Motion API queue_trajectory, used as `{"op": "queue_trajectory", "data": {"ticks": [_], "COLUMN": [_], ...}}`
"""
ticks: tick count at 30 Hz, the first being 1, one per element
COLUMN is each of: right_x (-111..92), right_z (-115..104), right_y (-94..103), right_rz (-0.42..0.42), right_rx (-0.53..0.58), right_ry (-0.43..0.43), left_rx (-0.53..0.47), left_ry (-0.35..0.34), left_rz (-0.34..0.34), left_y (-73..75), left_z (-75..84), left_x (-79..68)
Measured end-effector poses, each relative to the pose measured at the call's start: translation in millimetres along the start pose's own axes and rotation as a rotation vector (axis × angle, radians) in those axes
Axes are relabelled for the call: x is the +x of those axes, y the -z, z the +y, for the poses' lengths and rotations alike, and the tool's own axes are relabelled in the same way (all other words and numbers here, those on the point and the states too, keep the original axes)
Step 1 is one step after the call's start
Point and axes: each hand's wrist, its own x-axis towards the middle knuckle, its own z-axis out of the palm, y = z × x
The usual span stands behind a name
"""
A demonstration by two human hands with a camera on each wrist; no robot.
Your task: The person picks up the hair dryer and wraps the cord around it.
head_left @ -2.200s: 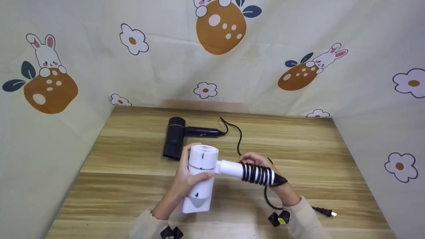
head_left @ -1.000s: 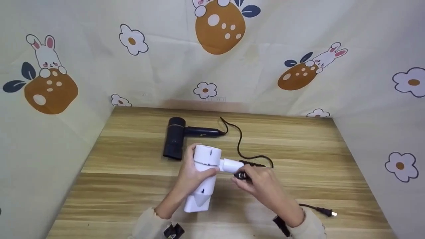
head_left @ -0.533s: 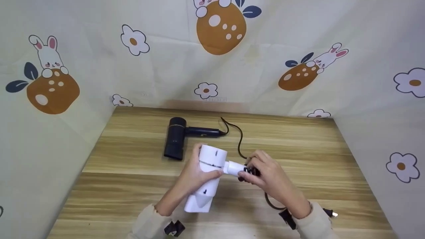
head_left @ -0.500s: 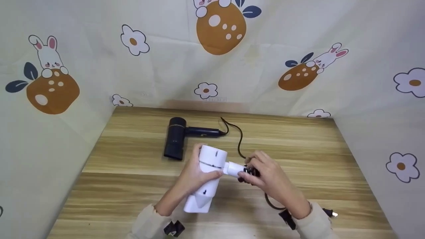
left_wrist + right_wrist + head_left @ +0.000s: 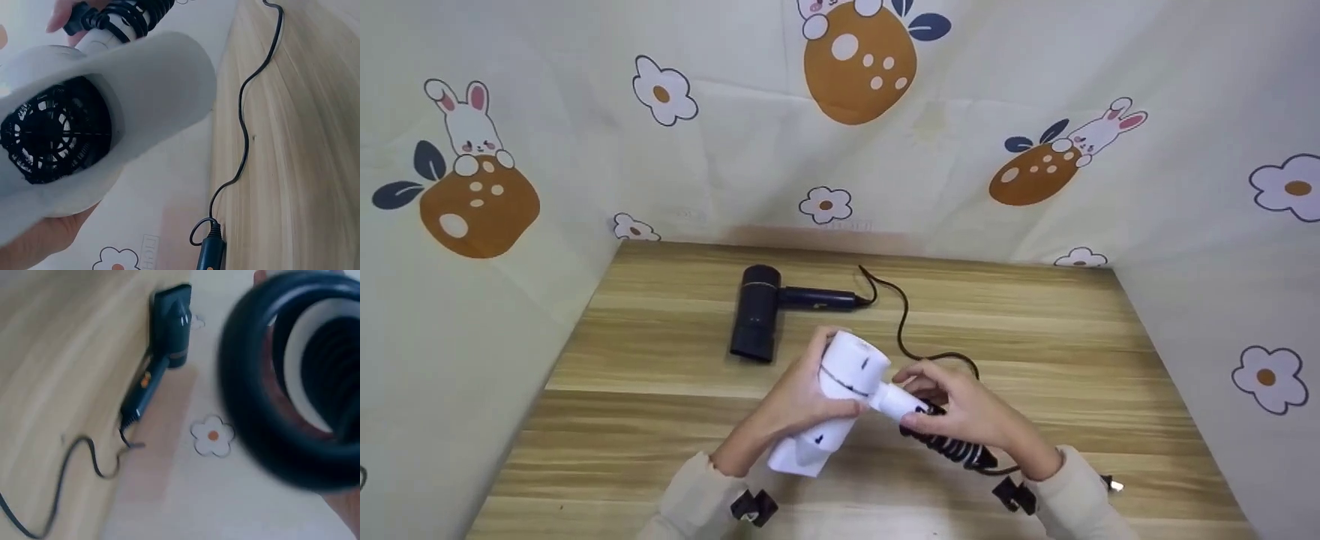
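In the head view, my left hand (image 5: 797, 401) grips the barrel of a white hair dryer (image 5: 853, 367), thumb across its front. The dryer is raised over the table, nozzle toward me and handle slanting down to the right. A black power cord (image 5: 960, 448) is coiled round the handle. My right hand (image 5: 971, 411) holds a part of this cord at the handle's upper end, between thumb and fingers. In the left wrist view, a black cord end (image 5: 81, 18) is at the right fingers. The nozzle (image 5: 163, 84) hides much of the left hand. Blurred cord coils (image 5: 247, 399) fill the right wrist view's right side.
A black hair dryer (image 5: 755, 315) lies on the wooden table (image 5: 630, 420) behind the white one. Its cord (image 5: 905, 322) runs toward the right arm, and a plug (image 5: 1116, 486) shows beyond the right sleeve. Patterned cloth (image 5: 735, 150) walls the back and sides.
The white dryer has moved slightly right and tilted, its handle now pointing further down. My right hand has gone from under the handle to over it, at the cord's end.
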Motion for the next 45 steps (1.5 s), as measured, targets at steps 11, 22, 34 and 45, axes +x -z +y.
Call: {"op": "queue_trajectory", "data": {"ticks": [11, 22, 34, 45], "right_x": [-10, -11, -56, -35], "right_z": [2, 66, 161, 183], "right_y": [-7.9, 27.8, 59.3, 47.3], "right_rz": [0.119, 0.613, 0.743, 0.548], "right_rx": [-0.306, -0.697, -0.966, -0.917], "right_ry": [-0.074, -0.22, -0.513, -0.722], "left_rx": [0.266, 0.436, 0.411, 0.411], "left_ry": [-0.061, -0.101, -0.052, -0.058], "left_rz": [0.038, 0.036, 0.008, -0.038], "left_y": [-0.6, 18.5, 30.4, 26.5], "left_z": [-4.7, -19.9, -43.6, -43.7], "left_x": [8.4, 1.1, -8.3, -7.7]}}
